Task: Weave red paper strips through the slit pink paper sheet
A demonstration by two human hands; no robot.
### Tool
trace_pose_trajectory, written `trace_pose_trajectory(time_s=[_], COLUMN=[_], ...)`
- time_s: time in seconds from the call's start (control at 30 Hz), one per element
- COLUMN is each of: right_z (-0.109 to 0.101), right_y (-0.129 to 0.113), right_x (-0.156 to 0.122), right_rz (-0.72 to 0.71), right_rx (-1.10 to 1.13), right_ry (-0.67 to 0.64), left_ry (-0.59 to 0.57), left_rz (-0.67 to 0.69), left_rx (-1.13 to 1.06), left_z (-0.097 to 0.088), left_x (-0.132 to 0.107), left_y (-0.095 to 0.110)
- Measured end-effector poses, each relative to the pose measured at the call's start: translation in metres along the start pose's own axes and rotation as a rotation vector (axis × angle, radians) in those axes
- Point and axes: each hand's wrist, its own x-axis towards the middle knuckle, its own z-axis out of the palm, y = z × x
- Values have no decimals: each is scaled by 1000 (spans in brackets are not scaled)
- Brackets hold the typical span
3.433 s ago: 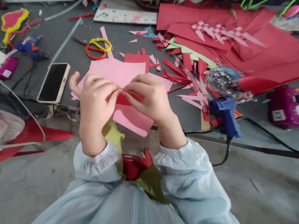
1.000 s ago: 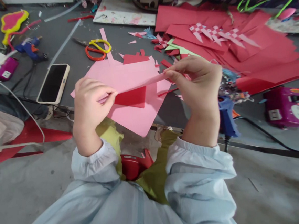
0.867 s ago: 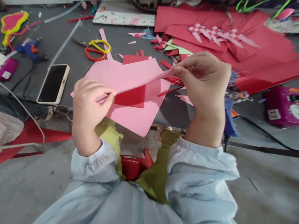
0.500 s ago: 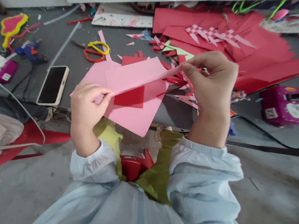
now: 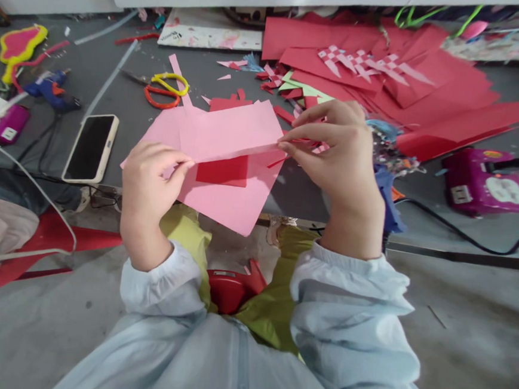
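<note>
We have a pale pink rectangular paper sheet (image 5: 233, 126) at the centre of the frame, its lower edge raised and looking folded into a narrow band. Our left hand (image 5: 149, 178) pinches that edge at its left end between thumb and forefinger. Our right hand (image 5: 337, 155) has the right end between its fingertips, the thumb below and the other fingers spread loosely above. Beneath lie a small red rectangular paper piece (image 5: 222, 172) and a larger pink paper sheet (image 5: 240, 208), which reaches down past the table's front edge.

As far as we can judge, the fold along the edge is begun or made, but no strip has been parted from the sheet in our hands. The metal scissors with yellow and orange handles (image 5: 165, 91) lie unused towards the upper left. Further along, at upper right, pink-and-red chequered paper pieces with pointed tails (image 5: 392, 64) look finished, resting on a wide pile of red paper sheets (image 5: 448, 77). How many more are wanted, we cannot tell. The blue plastic glue gun (image 5: 388, 201) sits partly hidden behind our right wrist.
</note>
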Motion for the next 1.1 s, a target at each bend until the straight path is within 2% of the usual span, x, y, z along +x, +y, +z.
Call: trace_pose_trajectory(time_s=[0.1,0.27,0.4,0.67,0.87,1.03,1.1], right_z=[7,19,28,46,45,29,20], right_y=[-6,-20,-36,-69,-57,-36,-29], right_x=[1,4,6,6,9,12,11], right_rz=[-41,-127,-180,-210,-206,-106,-78], right_rx=[22,55,74,84,36,-57,-56], right_ry=[-15,-20,-25,-112,-97,-99,-110], left_ry=[-30,7,-7,-36,-43,-7,15], left_rz=[21,32,34,53,38,34,78], left_rx=[-19,-49,-40,-35,-25,-29,-44], left_z=[1,7,10,11,11,9,7], left_x=[1,2,3,6,5,3,2], left_y=[1,3,8,19,16,6,1])
